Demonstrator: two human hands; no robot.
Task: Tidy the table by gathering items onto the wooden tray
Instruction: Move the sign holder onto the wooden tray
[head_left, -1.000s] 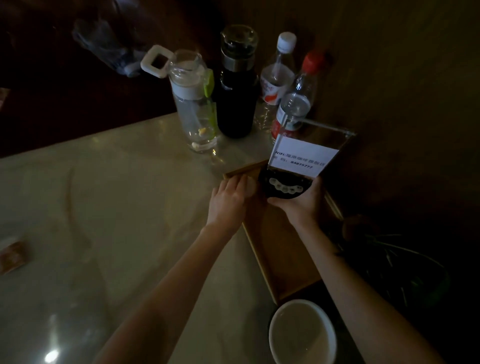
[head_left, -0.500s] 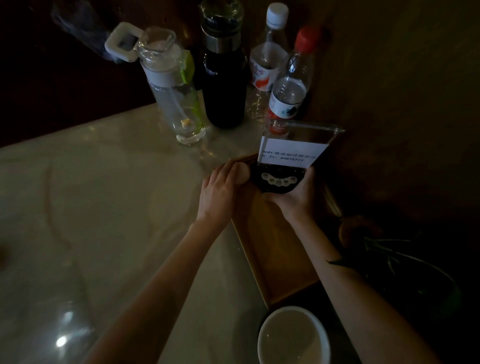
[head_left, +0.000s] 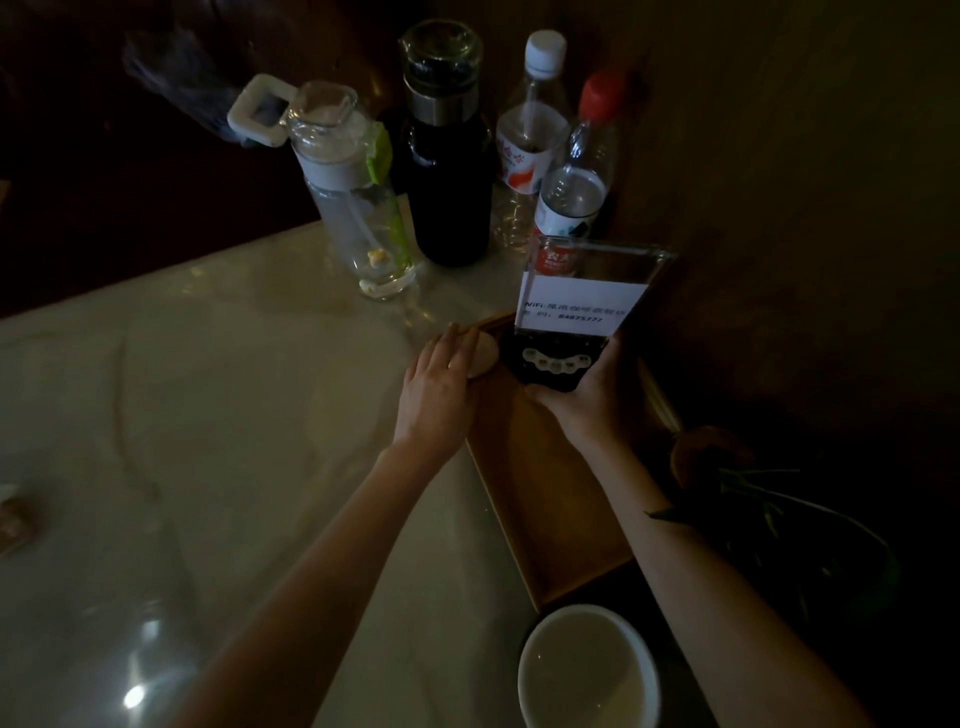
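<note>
A wooden tray (head_left: 550, 499) lies along the table's right side, seen dimly. My right hand (head_left: 582, 405) grips the dark base of a clear acrylic sign stand (head_left: 576, 306) with a white paper label, held upright at the tray's far end. My left hand (head_left: 441, 384) rests on the tray's far left corner, fingers curled over a small pale round object (head_left: 484, 357) that is partly hidden beneath them.
Behind the tray stand a clear bottle with a white handle (head_left: 353, 192), a dark flask (head_left: 449, 156), and two plastic water bottles (head_left: 535, 135) (head_left: 582, 176). A white bowl (head_left: 587, 670) sits at the tray's near end. A plant (head_left: 779, 514) is at right.
The sign stand and both hands stay at the tray's far end; the camera has shifted slightly, so the scene sits a little differently in view.
</note>
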